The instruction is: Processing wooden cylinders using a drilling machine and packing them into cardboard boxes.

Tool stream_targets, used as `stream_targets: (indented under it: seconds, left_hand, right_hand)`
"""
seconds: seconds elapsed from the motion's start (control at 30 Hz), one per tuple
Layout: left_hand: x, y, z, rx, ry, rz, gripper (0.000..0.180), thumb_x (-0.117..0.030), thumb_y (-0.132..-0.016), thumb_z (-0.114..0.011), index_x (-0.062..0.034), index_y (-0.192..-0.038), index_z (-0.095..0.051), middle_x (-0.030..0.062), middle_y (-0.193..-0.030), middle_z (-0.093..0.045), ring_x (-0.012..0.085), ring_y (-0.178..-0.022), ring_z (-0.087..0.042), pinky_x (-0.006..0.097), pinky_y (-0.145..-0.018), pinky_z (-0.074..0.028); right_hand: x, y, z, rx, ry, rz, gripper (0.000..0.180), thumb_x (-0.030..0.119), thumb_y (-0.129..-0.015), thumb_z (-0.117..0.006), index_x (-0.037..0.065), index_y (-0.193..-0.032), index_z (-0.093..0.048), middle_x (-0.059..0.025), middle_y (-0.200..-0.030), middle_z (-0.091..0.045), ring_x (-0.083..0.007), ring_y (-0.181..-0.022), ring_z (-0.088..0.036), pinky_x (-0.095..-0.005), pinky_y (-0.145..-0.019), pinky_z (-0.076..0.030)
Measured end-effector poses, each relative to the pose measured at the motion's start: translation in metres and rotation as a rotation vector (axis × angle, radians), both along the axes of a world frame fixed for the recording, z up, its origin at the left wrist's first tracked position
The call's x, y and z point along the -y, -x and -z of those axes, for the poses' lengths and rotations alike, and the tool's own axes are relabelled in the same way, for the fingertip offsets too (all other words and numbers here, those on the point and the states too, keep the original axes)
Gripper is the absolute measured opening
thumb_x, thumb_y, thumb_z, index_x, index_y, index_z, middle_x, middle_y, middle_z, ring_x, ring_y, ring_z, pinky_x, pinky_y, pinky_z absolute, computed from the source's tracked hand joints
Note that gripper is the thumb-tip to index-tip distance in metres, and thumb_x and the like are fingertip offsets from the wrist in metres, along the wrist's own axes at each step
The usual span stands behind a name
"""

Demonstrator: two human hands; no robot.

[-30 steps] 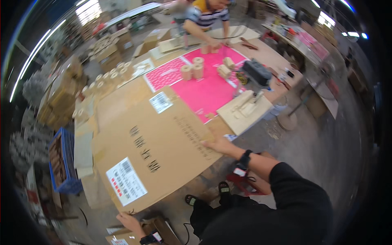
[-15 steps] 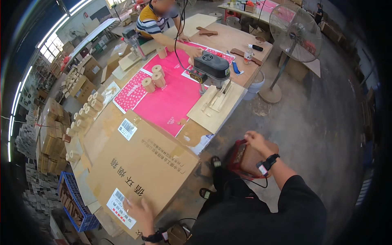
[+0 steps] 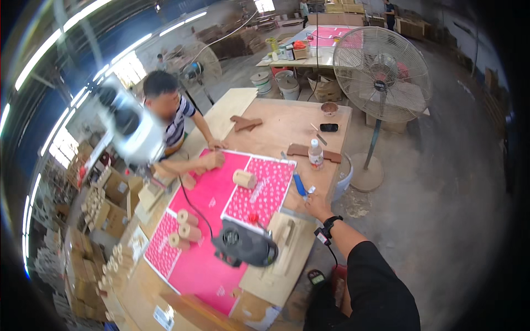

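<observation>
My right hand (image 3: 318,206) stretches over the right edge of the worktable, fingers reaching out beside a blue-handled tool (image 3: 300,185) with a small pale piece at its end. I see no grip on it; the fingertips are slightly blurred. A clear plastic bottle (image 3: 315,155) stands just beyond. Nearer me a black-topped bench machine (image 3: 243,244) stands over a pale wooden board (image 3: 295,243). My left hand is out of view. At the lower edge, part of a cardboard box (image 3: 201,315) shows.
A co-worker (image 3: 165,110) leans over pink printed sheets (image 3: 204,276), which carry several wooden cylinders (image 3: 187,231). Brown wooden pieces (image 3: 245,123) lie farther back. A standing fan (image 3: 381,83) rises to the right. A blurred white object (image 3: 130,127) hangs at upper left.
My right hand has left the red stool's edge and moved forward to the table beside the blue-handled tool. My left hand has gone out of view from the box. The view has tilted up.
</observation>
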State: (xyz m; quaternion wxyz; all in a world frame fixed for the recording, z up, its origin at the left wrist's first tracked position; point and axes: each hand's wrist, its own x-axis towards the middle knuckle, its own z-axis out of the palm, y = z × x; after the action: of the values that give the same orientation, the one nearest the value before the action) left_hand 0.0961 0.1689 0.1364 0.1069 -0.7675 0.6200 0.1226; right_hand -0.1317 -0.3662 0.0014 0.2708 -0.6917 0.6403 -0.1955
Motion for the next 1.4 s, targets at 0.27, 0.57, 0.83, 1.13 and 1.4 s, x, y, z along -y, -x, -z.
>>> stream_targets:
  seconds: [0.27,0.57,0.83,1.13,1.4]
  left_hand:
    - [0.009,-0.014,0.016,-0.014,-0.070,0.038,0.034,-0.044,-0.089,-0.057,-0.0141,-0.093,-0.072,0.0085,-0.109,-0.067,0.0300,-0.119,-0.052,0.066,-0.107,-0.022]
    - [0.002,-0.009,0.039,0.295,-0.167,0.458,0.042,-0.044,-0.094,-0.051,-0.0094,-0.110,-0.069,0.0121,-0.116,-0.065,0.0312,-0.112,-0.058,0.065,-0.102,-0.033]
    - [-0.013,-0.006,-0.021,-0.181,0.149,0.157,0.038,-0.036,-0.089,-0.054,-0.0085,-0.067,-0.069,0.0064,-0.073,-0.066,0.0229,-0.082,-0.062,0.040,-0.088,-0.042]
    - [-0.055,-0.013,-0.006,-0.203,0.427,0.185,0.034,-0.032,-0.087,-0.057,-0.0093,-0.065,-0.069,0.0074,-0.065,-0.065,0.0220,-0.078,-0.062,0.037,-0.079,-0.041]
    - [-0.090,-0.003,-0.007,-0.178,0.408,0.175,0.019,-0.027,-0.076,-0.060,-0.0138,-0.069,-0.073,0.0030,-0.072,-0.066,0.0214,-0.084,-0.057,0.037,-0.081,-0.036]
  right_hand:
    - [0.063,-0.037,0.011,-0.179,0.084,-0.018,0.054,0.037,-0.084,-0.067,0.005,-0.125,-0.054,-0.0185,-0.118,-0.056,-0.0352,-0.115,-0.053,-0.0456,-0.096,-0.044]
    - [0.010,-0.003,0.019,0.164,0.095,0.314,0.039,0.026,-0.078,-0.070,0.001,-0.105,-0.056,-0.0226,-0.096,-0.065,-0.0413,-0.089,-0.064,-0.0513,-0.075,-0.048]
    - [-0.335,-0.015,-0.036,0.458,-0.302,-0.411,0.028,0.028,-0.086,-0.071,0.003,-0.097,-0.062,-0.0128,-0.077,-0.063,-0.0196,-0.068,-0.059,-0.0354,-0.065,-0.049]
    - [-0.458,-0.236,-0.019,0.708,-0.723,-0.642,0.044,0.044,-0.092,-0.065,0.008,-0.116,-0.057,0.0021,-0.079,-0.054,-0.0128,-0.071,-0.050,-0.0299,-0.064,-0.045]
    - [-0.462,-0.232,-0.028,0.580,-0.452,-0.860,0.039,0.033,-0.102,-0.053,-0.002,-0.119,-0.056,-0.0051,-0.101,-0.064,-0.0132,-0.089,-0.058,-0.0301,-0.078,-0.049]
